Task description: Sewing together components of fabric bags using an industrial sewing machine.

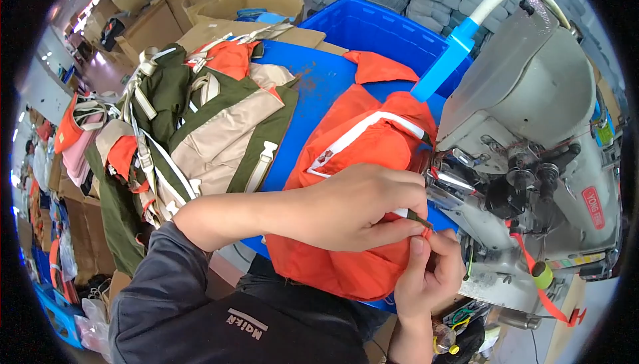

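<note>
The orange fabric (363,271) lay on the right part of the blue table (319,74), its long axis running from the far side toward the near edge. Its gathered rim sat at both hands' fingertips, left of the sewing machine (519,91). The left hand (376,207) narrowly pinched a white-and-dark strip end (414,216); the right hand (432,271), nearly closed, pinched the fabric's rim just beside it.

Red plate (593,207) on sewing mach. (556,94), R side: white caps, 2 short wds, legible. Wearer's dk top (180,291): white lettering (246,325), 1 short wd under white bar, legible, upside-down in view. Yel./grn. sticker strip (586,259) on mach. base: marks too sm. to read. Orange fabric (383,147), white trim (356,132): sm. dk mark, unclear if txt.
</note>
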Demonstrator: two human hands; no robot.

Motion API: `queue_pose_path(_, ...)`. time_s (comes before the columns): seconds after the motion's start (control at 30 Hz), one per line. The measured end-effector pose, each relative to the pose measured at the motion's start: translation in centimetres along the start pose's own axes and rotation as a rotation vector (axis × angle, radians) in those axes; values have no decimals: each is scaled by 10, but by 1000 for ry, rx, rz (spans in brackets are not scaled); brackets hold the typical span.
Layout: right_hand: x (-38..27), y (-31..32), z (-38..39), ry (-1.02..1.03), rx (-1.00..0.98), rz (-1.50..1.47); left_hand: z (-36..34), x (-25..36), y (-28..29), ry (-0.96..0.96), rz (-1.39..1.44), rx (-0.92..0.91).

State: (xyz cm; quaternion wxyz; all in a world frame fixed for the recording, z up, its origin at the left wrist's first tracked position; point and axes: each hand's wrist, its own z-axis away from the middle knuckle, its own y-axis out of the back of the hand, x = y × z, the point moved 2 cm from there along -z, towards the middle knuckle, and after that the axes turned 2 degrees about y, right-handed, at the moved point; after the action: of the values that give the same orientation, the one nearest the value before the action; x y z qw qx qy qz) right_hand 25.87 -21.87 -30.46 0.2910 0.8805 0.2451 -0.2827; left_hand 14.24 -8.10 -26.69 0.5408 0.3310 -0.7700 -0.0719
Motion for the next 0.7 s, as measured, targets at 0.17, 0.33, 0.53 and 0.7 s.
queue_pose_path(0.17, 11, -12, 3, -242, 30, -215, -8, -22, -2, -32, -41, 75)
queue_pose_path(0.33, 32, -24, -9, -331, 63, -70, -25, -54, -3, 61, -14, 88)
queue_pose_path(0.53, 43, -28, -17, -361, 73, 4, -38, -74, -5, 139, 8, 94)
queue_pose_path(0.7, 42, -29, -20, -362, 125, -19, -44, -78, -5, 197, 51, 57)
